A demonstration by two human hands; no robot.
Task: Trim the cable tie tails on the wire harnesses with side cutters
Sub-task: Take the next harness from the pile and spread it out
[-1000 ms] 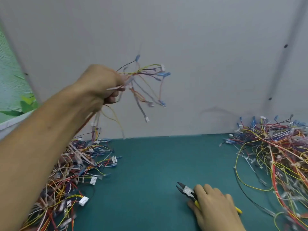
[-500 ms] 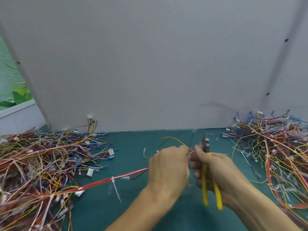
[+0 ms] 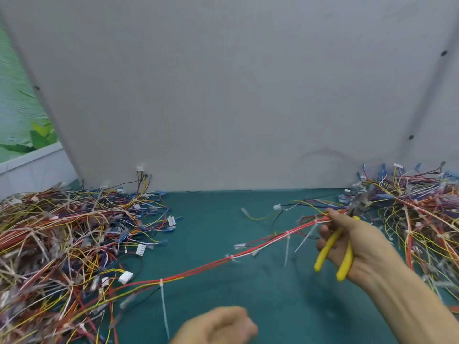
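Observation:
A long harness of red wires (image 3: 260, 245) stretches across the green mat from the left pile up to my right hand (image 3: 357, 247). My right hand grips the yellow-handled side cutters (image 3: 332, 252), jaws pointing up and away, and its thumb presses the harness end against them. White cable ties ring the harness, with untrimmed tails hanging down: a long tail (image 3: 164, 309) on the left and shorter tails (image 3: 287, 247) nearer the cutters. My left hand (image 3: 218, 324) sits low at the bottom edge, away from the harness, its back toward me, fingers curled under and blurred.
A big tangled pile of harnesses (image 3: 57, 249) covers the left of the green mat (image 3: 223, 219). A second harness pile (image 3: 417, 212) lies at the right. A grey panel (image 3: 223, 95) stands behind the mat.
My left hand let go of the harness and dropped back toward me. My right hand carried the cutters and the harness end to the right, pulling the red harness taut across the mat.

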